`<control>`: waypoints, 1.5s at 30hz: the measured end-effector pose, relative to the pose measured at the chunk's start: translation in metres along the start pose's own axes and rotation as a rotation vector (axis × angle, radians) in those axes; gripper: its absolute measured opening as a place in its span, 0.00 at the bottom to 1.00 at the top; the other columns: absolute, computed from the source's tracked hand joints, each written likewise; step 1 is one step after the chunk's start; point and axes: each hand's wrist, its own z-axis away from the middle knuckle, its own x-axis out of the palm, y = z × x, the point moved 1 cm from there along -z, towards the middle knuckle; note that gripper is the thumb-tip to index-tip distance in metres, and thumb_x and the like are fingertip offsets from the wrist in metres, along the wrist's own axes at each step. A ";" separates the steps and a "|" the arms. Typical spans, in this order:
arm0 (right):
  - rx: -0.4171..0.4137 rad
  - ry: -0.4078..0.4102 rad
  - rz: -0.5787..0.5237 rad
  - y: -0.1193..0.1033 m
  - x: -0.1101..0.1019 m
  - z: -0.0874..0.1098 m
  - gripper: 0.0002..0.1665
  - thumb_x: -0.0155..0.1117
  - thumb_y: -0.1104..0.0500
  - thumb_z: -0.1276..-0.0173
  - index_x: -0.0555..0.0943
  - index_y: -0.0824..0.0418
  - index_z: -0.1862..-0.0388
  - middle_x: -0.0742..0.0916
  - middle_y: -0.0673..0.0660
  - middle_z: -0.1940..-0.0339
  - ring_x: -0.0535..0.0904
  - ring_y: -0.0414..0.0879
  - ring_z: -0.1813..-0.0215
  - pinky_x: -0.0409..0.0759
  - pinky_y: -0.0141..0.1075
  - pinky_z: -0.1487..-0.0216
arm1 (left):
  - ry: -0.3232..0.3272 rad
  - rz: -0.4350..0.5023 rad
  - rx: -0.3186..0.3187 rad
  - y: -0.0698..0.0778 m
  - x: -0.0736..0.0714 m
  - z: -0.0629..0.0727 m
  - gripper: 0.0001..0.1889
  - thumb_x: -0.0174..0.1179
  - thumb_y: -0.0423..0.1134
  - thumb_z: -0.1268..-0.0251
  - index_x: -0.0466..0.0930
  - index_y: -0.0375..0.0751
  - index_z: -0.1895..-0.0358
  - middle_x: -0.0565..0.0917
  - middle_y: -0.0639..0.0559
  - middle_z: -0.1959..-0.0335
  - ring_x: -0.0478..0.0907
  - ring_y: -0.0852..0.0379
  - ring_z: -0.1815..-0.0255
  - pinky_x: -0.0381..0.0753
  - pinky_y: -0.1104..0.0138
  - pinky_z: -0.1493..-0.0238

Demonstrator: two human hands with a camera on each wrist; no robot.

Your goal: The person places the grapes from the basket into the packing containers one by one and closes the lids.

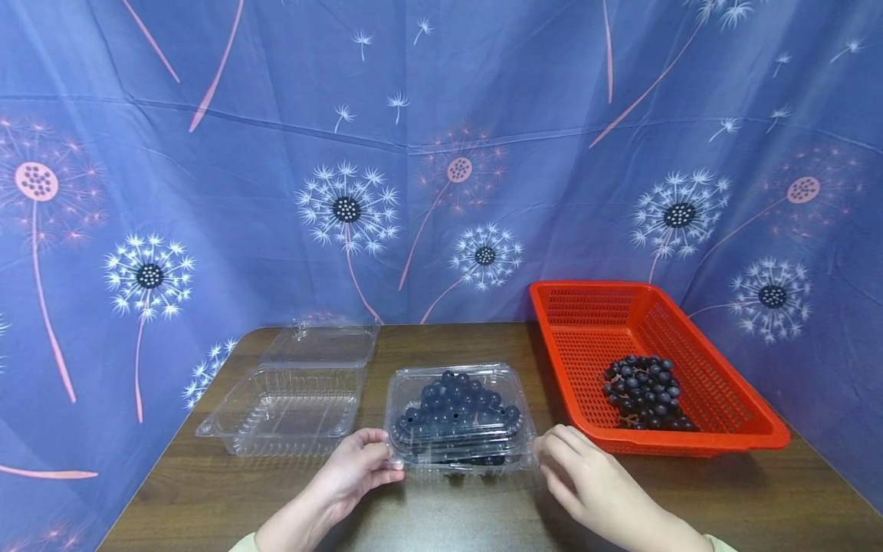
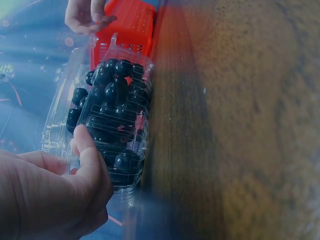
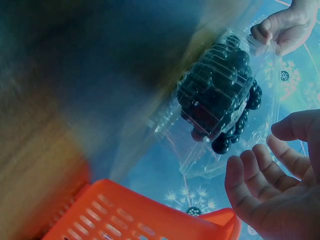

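Observation:
A clear plastic clamshell box [image 1: 458,452] of dark grapes [image 1: 451,402] sits on the table in front of me, its lid lying over the fruit. Whether the lid is fastened I cannot tell. My left hand [image 1: 355,468] pinches the box's front left corner between thumb and fingers, also visible in the left wrist view. Beside the front right corner is my right hand [image 1: 586,475]. In the right wrist view that hand [image 3: 280,185] has loosely bent, spread fingers, with nothing held between them and the box close to the fingertips.
On the left stands a second clear clamshell box [image 1: 297,410], its lid raised toward the back. A red plastic basket [image 1: 572,360] on the right holds a bunch of dark grapes [image 1: 645,391]. Behind the wooden table [image 1: 441,510] hangs a blue dandelion-print cloth [image 1: 441,92].

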 end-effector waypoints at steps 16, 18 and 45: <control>0.325 -0.053 -0.155 -0.006 0.007 0.011 0.20 0.70 0.69 0.54 0.75 0.54 0.64 0.77 0.39 0.71 0.71 0.27 0.70 0.76 0.26 0.74 | -0.008 0.003 -0.004 0.001 0.000 0.000 0.18 0.49 0.25 0.45 0.56 0.28 0.52 0.74 0.50 0.71 0.76 0.58 0.70 0.83 0.65 0.62; 0.329 -0.067 -0.200 -0.004 0.009 0.013 0.19 0.69 0.70 0.52 0.75 0.54 0.65 0.76 0.38 0.72 0.70 0.26 0.71 0.74 0.26 0.76 | -0.003 -0.002 -0.005 0.001 0.000 0.000 0.18 0.49 0.25 0.45 0.56 0.28 0.52 0.74 0.50 0.71 0.76 0.58 0.71 0.83 0.65 0.62; 0.945 -0.316 -1.182 0.016 0.023 0.010 0.22 0.41 0.48 0.24 0.65 0.68 0.51 0.78 0.57 0.68 0.78 0.47 0.67 0.84 0.43 0.67 | 0.009 -0.019 0.000 0.001 0.001 0.000 0.18 0.48 0.25 0.46 0.56 0.27 0.51 0.73 0.49 0.71 0.76 0.57 0.71 0.83 0.65 0.63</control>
